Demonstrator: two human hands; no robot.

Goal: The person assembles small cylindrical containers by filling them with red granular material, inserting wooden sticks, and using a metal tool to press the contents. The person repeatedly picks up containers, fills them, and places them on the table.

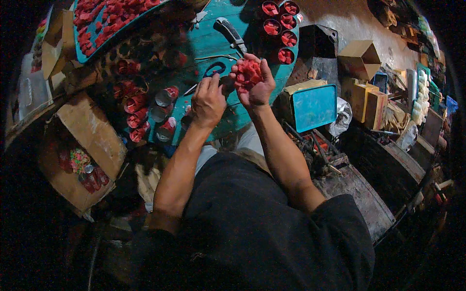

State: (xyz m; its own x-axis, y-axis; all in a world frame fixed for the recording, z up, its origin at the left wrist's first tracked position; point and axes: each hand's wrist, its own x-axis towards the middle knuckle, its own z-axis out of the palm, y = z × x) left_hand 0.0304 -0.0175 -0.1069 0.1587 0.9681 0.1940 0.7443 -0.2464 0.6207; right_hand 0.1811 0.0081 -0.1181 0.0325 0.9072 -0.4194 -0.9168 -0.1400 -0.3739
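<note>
My right hand (258,93) is palm up, its fingers cupped around a pile of small red chunks (248,73). Close beside it, my left hand (209,103) shows its back, with bent fingers closed near the table; whatever they hold, if anything, is hidden. Both hands are over a turquoise table (206,43). Just beyond the left fingers lie scissors with dark handles (214,69). A grey and black utility knife (230,34) rests farther back. Left of my left hand, several round containers (166,96) lie or stand, some with red pieces in them.
Several round containers filled with red pieces (286,56) stand at the table's far right. A blue tray of red chunks (80,46) is at the far left. An open cardboard box (92,128) sits at left; a turquoise lid-like panel (314,107) and boxes (359,58) are at right.
</note>
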